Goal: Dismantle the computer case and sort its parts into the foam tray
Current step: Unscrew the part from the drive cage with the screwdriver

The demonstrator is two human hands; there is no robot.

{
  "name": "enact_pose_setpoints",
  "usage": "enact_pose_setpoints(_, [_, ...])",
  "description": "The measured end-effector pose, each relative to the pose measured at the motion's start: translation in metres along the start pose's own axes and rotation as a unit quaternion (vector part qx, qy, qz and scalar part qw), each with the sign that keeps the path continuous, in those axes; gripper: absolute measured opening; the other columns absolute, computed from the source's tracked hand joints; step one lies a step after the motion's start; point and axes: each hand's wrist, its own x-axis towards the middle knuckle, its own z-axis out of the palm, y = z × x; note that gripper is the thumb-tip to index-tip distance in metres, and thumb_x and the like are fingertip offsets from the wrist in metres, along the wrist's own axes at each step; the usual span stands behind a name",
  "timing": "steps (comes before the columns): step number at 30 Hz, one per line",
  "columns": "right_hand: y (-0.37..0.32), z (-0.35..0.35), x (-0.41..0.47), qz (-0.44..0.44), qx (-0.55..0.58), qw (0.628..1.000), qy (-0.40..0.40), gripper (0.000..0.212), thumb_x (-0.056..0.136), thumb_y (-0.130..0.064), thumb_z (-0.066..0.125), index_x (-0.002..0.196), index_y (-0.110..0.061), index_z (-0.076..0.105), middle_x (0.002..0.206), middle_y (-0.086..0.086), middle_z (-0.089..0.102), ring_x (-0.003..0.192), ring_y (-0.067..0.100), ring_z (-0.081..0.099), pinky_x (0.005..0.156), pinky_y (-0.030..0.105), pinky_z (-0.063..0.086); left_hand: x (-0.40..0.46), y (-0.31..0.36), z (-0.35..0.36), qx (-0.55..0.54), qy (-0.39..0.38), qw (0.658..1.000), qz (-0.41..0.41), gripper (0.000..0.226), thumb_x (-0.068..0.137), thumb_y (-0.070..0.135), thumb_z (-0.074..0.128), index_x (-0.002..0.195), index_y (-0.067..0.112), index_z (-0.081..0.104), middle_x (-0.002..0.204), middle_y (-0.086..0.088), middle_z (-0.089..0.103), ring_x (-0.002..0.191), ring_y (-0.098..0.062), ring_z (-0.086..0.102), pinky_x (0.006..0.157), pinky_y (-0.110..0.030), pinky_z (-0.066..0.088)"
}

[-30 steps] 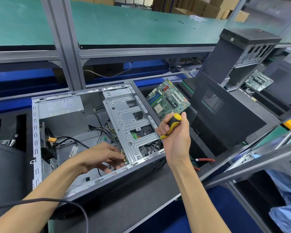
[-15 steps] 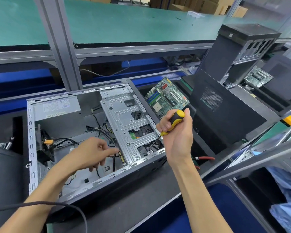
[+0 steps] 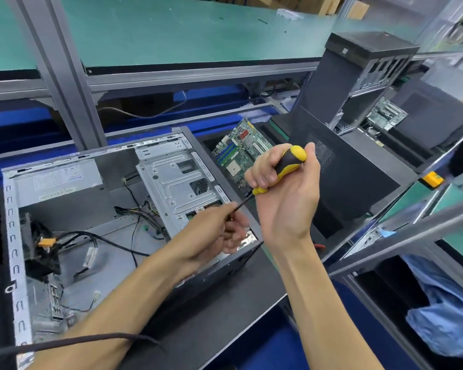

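Cardboard boxes (image 3: 292, 2) behind green bench (image 3: 171, 30); blue cloth (image 3: 439, 316) right.

Two hands (image 3: 219, 233), one screwdriver (image 3: 286, 164), two motherboards (image 3: 241, 153), seemingly two cases (image 3: 64, 198).

— What moves?
— The left hand (image 3: 219, 231) leaves the case floor and now pinches the screwdriver (image 3: 289, 162) shaft; the right hand (image 3: 286, 198) lifts it higher.

This is an electronics disassembly line in a factory or workshop. Long benches covered with green mats (image 3: 171, 30) stand on aluminium frame posts (image 3: 72, 84), with cardboard boxes (image 3: 329, 4) stacked behind. Several opened computer cases (image 3: 364, 65) and bare motherboards (image 3: 241, 153) sit along the line.
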Motion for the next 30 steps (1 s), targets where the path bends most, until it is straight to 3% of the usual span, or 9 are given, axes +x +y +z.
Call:
enact_pose_setpoints(3, [-0.02,-0.011,0.005,-0.018,0.007,1.0,0.011,0.055,0.108,-0.04,0.022,0.071,-0.012,0.052,0.059,-0.001,0.032,0.056,0.018,0.026,0.058,0.029,0.031,0.012,0.003,0.015,-0.038,-0.02,0.999,-0.024,0.046,0.106,0.029,0.038,0.061,0.021,0.04,0.058,0.004,0.02,0.051,-0.012,0.013,0.044,-0.022,0.011])
enact_pose_setpoints(7, [-0.056,-0.039,0.01,-0.054,0.02,0.997,0.058,0.053,0.108,-0.04,0.023,0.07,-0.013,0.05,0.058,-0.002,0.03,0.056,0.017,0.026,0.056,0.028,0.032,0.024,-0.007,0.029,-0.026,-0.028,0.999,-0.032,0.037,0.1,0.025,0.039,0.066,0.023,0.025,0.062,0.004,0.015,0.049,-0.012,0.01,0.041,-0.022,0.012])
enact_pose_setpoints(11, [-0.088,-0.08,0.011,-0.08,0.02,0.99,0.113,0.053,0.107,-0.041,0.026,0.069,-0.014,0.051,0.059,-0.002,0.03,0.056,0.017,0.026,0.055,0.028,0.031,0.035,-0.029,0.067,0.02,-0.042,0.996,-0.074,0.025,0.09,0.016,0.039,0.066,0.021,0.032,0.064,0.003,0.019,0.053,-0.014,0.011,0.04,-0.022,0.016])
enact_pose_setpoints(15, [-0.094,-0.132,0.005,-0.059,0.025,0.984,0.165,0.053,0.107,-0.042,0.026,0.07,-0.014,0.052,0.06,-0.002,0.03,0.056,0.017,0.027,0.055,0.027,0.031,0.054,-0.063,0.106,0.135,0.0,0.986,-0.1,0.04,0.087,0.007,0.05,0.051,0.022,0.053,0.057,0.005,0.035,0.049,-0.012,0.026,0.043,-0.022,0.027])
enact_pose_setpoints(19, [-0.079,-0.19,0.0,0.004,0.037,0.974,0.224,0.055,0.107,-0.044,0.029,0.068,-0.015,0.054,0.061,-0.002,0.028,0.057,0.017,0.024,0.053,0.026,0.032,0.091,-0.095,0.107,0.404,0.007,0.914,-0.047,0.03,0.101,0.004,0.036,0.084,0.016,0.059,0.06,0.004,0.049,0.044,-0.006,0.038,0.046,-0.02,0.032])
enact_pose_setpoints(22, [-0.055,-0.227,-0.002,0.078,0.06,0.959,0.266,0.056,0.107,-0.046,0.029,0.067,-0.016,0.053,0.062,-0.002,0.025,0.058,0.017,0.02,0.052,0.027,0.028,0.121,-0.119,0.092,0.508,0.095,0.856,-0.007,0.013,0.102,0.007,0.039,0.106,0.01,0.051,0.084,-0.009,0.067,0.066,-0.018,0.06,0.066,-0.031,0.049])
enact_pose_setpoints(25, [-0.028,-0.257,-0.004,0.139,0.076,0.945,0.287,0.056,0.107,-0.047,0.029,0.066,-0.017,0.052,0.061,-0.003,0.026,0.054,0.015,0.023,0.052,0.028,0.027,0.144,-0.137,0.079,0.517,0.178,0.837,0.012,0.005,0.099,0.013,0.054,0.096,0.016,0.052,0.083,-0.007,0.07,0.077,-0.025,0.067,0.075,-0.046,0.055])
enact_pose_setpoints(28, [-0.011,-0.278,-0.005,0.174,0.083,0.938,0.288,0.057,0.106,-0.048,0.03,0.064,-0.018,0.055,0.06,-0.003,0.029,0.053,0.015,0.025,0.05,0.027,0.029,0.161,-0.147,0.074,0.524,0.24,0.816,0.058,0.019,0.093,0.019,0.067,0.08,0.025,0.054,0.073,0.009,0.064,0.067,-0.012,0.06,0.067,-0.036,0.052])
enact_pose_setpoints(30, [-0.005,-0.286,-0.004,0.19,0.085,0.934,0.289,0.059,0.106,-0.048,0.031,0.062,-0.018,0.056,0.06,-0.003,0.028,0.053,0.015,0.024,0.049,0.026,0.029,0.172,-0.15,0.075,0.538,0.261,0.798,0.078,0.022,0.088,0.016,0.071,0.075,0.026,0.057,0.078,0.012,0.054,0.072,-0.01,0.054,0.069,-0.028,0.043])
